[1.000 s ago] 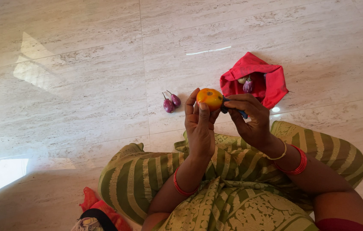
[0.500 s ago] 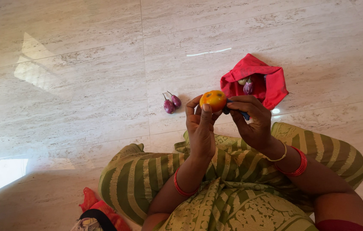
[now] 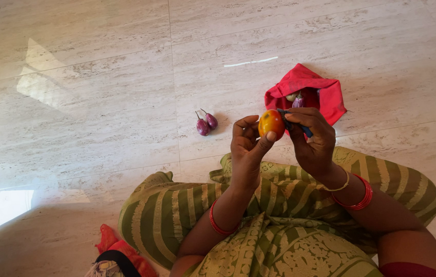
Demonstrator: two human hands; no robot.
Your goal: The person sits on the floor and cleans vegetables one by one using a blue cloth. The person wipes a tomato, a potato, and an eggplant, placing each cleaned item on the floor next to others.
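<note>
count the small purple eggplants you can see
3. Two small purple eggplants lie together on the floor, left of the hands. A third sits inside the red cloth bag; more may be hidden in it.

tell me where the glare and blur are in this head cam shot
Head view: glare streak and bright window patches on the polished floor; the tomato between left hand and right hand is slightly soft; the red cloth bag stays sharp.
</note>
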